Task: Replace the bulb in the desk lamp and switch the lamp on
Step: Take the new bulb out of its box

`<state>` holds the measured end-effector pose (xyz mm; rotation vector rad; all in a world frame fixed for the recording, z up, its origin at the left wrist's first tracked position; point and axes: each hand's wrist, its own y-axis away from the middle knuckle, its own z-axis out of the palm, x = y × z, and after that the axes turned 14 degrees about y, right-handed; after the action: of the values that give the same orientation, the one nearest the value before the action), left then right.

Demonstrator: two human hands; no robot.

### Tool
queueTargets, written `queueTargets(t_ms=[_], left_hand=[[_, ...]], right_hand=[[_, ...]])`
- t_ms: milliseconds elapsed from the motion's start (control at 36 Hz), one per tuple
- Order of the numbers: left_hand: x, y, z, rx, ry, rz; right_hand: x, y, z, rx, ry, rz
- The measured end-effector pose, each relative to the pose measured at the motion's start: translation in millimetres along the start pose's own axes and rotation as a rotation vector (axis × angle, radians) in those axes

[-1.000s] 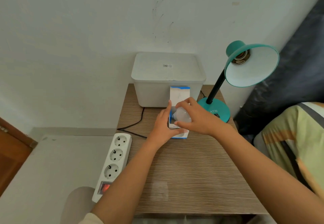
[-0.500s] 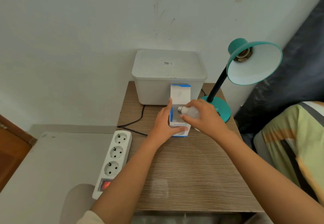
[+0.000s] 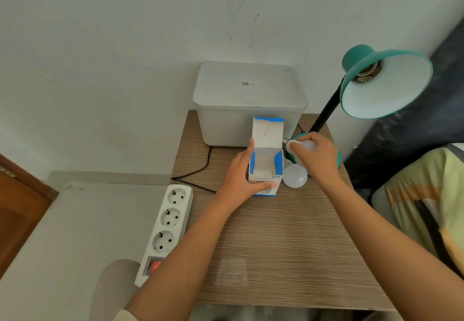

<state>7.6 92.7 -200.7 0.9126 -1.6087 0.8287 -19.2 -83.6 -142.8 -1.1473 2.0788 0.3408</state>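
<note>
A teal desk lamp point(image 3: 386, 82) stands at the table's far right, its shade tilted toward me with a bare socket point(image 3: 367, 73) inside. My left hand point(image 3: 241, 177) grips a small white and blue box point(image 3: 266, 160) with its lid flap open and nothing visible inside. My right hand point(image 3: 316, 157) holds a white bulb point(image 3: 301, 145) just right of the box, with the metal screw base pointing left. A second white bulb point(image 3: 295, 176) lies on the table below that hand, beside the box.
A white lidded plastic bin point(image 3: 248, 102) stands against the wall behind the box. A white power strip point(image 3: 168, 227) with a lit red switch lies along the wooden table's point(image 3: 276, 245) left edge, a black cable point(image 3: 200, 170) running from it. A dark mattress and striped cloth point(image 3: 421, 195) are on the right.
My right hand has drawn the bulb out of the box and moved it right, toward the lamp base. The left hand has kept its grip on the box, whose inside now shows.
</note>
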Motion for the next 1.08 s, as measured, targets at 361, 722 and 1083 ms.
queueTargets(t_ms=[361,722,1083], left_hand=[[-2.5,6.2,2.8,-0.013,0.006,-0.015],[3.0,6.0,6.5,0.069,0.007,-0.001],[11.7,8.1,5.6,0.036,-0.189,0.027]], right_hand=[[2.1,-14.9,3.9,-0.078,-0.057,0.023],[7.1,22.1,6.4,0.052,0.144,-0.238],[5.2,35.6,18.3,0.095,0.23,-0.197]])
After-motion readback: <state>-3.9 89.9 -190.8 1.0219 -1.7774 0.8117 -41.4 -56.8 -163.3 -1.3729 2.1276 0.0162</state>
